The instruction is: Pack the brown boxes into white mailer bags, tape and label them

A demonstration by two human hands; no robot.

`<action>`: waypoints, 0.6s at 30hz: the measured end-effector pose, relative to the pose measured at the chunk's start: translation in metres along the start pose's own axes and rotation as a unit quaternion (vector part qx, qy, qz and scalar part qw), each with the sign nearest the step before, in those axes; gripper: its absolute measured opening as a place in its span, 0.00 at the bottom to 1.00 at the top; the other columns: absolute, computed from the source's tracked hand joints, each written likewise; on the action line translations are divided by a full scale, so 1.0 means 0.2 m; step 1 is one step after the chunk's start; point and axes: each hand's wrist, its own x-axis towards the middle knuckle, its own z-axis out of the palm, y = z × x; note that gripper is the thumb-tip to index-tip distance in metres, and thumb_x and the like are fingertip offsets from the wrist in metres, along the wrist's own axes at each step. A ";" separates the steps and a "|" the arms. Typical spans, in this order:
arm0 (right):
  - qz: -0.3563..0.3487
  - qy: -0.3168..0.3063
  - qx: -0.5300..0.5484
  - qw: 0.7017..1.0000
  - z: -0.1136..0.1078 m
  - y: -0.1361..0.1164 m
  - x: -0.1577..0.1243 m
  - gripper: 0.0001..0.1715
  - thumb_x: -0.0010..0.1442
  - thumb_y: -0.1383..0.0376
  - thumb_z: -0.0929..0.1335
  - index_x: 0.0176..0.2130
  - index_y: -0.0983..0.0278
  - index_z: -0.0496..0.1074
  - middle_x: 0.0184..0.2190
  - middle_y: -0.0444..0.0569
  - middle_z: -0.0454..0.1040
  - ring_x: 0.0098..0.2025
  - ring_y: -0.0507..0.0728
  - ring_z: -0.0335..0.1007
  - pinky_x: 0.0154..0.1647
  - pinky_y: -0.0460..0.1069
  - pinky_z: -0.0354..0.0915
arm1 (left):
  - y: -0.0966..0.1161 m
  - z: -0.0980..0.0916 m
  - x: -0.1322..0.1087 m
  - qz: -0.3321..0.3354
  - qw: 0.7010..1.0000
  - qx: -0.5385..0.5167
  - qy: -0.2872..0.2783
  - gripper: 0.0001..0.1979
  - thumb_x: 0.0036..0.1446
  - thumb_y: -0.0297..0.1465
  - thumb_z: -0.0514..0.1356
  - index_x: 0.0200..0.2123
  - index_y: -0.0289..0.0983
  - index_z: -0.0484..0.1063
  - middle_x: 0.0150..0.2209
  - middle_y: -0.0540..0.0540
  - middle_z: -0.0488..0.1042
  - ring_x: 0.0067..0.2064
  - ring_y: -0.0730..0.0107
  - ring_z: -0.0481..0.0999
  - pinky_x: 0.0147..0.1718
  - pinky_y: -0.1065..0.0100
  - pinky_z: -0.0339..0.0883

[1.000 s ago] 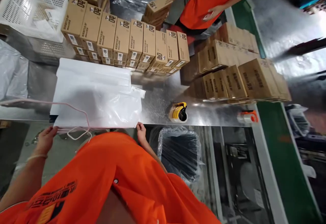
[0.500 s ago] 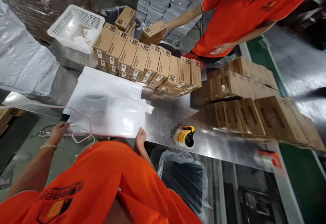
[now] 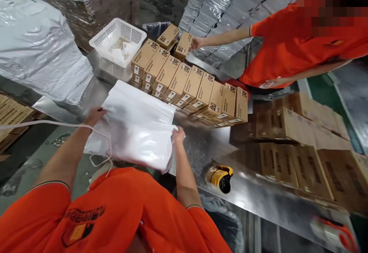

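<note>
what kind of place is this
Likely a warehouse packing line: a metal table, rows of small cardboard cartons, a white plastic bag being handled, and shrink-wrapped pallets behind.

kraft carton (image 3: 201, 90) tops — black "20", smaller print blurred | orange shirt (image 3: 83, 222) print — unreadable

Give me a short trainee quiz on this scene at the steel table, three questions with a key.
1. What do the left hand and right hand hold?
2. True or false: the co-worker's hand touches a small carton.
3. What crosses the left forearm? A: a pink cord; B: a black strap; C: a steel chain.

Key: 1. A white plastic bag. 2. True. 3. A.
</note>
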 end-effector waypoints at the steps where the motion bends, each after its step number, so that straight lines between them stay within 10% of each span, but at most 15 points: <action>1: 0.003 0.009 -0.012 1.000 0.00 -0.01 -0.02 0.10 0.60 0.69 0.71 0.43 0.64 0.79 0.36 0.49 0.82 0.44 0.62 0.80 0.49 0.50 0.71 | 0.00 0.01 0.02 -0.004 1.000 -0.006 0.001 0.18 0.71 0.41 0.66 0.32 0.38 0.67 0.23 0.57 0.58 0.32 0.73 0.59 0.31 0.69 0.57; 5: 0.026 0.049 -0.053 0.997 -0.02 -0.08 -0.12 0.10 0.59 0.73 0.72 0.42 0.66 0.78 0.40 0.59 0.82 0.50 0.68 0.80 0.53 0.56 0.71 | 0.01 0.06 0.09 0.022 1.000 -0.020 -0.002 0.18 0.69 0.35 0.68 0.28 0.39 0.66 0.23 0.56 0.59 0.28 0.73 0.61 0.31 0.67 0.60; 9: -0.142 0.069 0.030 0.987 0.03 -0.30 -0.19 0.08 0.68 0.71 0.70 0.47 0.66 0.78 0.48 0.66 0.81 0.58 0.70 0.75 0.57 0.61 0.71 | 0.03 0.04 0.12 0.141 0.990 -0.025 -0.011 0.08 0.60 0.27 0.69 0.29 0.36 0.75 0.29 0.49 0.73 0.36 0.66 0.73 0.41 0.61 0.73; 14: -0.315 -0.123 0.119 0.933 0.46 -0.72 -0.36 0.05 0.67 0.62 0.76 0.37 0.60 0.82 0.39 0.49 0.86 0.44 0.60 0.81 0.50 0.54 0.77 | -0.01 0.00 0.12 0.331 0.943 -0.011 -0.044 0.06 0.62 0.27 0.66 0.34 0.38 0.85 0.38 0.42 0.80 0.42 0.60 0.79 0.49 0.56 0.77; 18: -0.423 -0.302 0.193 0.832 0.82 -0.93 -0.51 0.06 0.60 0.59 0.82 0.36 0.57 0.86 0.42 0.51 0.87 0.49 0.63 0.82 0.52 0.55 0.77 | -0.05 0.01 0.16 0.433 0.901 0.011 -0.031 0.07 0.66 0.30 0.66 0.35 0.39 0.84 0.37 0.43 0.80 0.40 0.62 0.78 0.44 0.59 0.74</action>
